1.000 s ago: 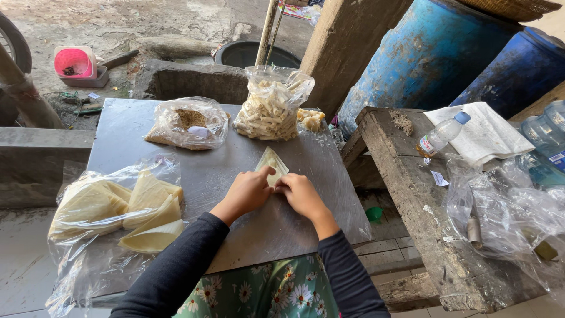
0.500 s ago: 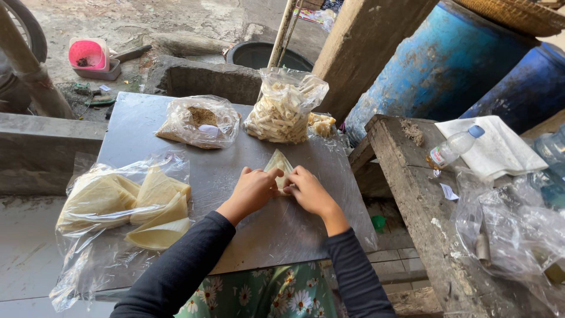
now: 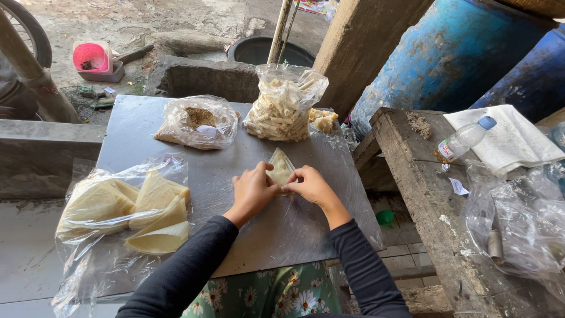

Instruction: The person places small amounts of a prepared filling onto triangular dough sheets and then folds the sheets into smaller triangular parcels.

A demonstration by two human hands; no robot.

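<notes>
Folding a thin pastry wrapper
Left hand and right hand pinch its lower edge; looks soft, tearable, so grip edges lightly.

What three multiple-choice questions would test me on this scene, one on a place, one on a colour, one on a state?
1. Where is the bag of rolled pieces?
A. at the far edge of the grey board
B. on the wooden bench
C. on the ground

2. What colour is the bottle cap?
A. red
B. blue
C. green

3. What are the hands doing?
A. resting apart
B. both pinching one thin wrapper
C. holding the bottle

Answers: A, it stands past the hands on the board; B, the cap is blue; B, left hand and right hand meet on the triangular wrapper.
</notes>
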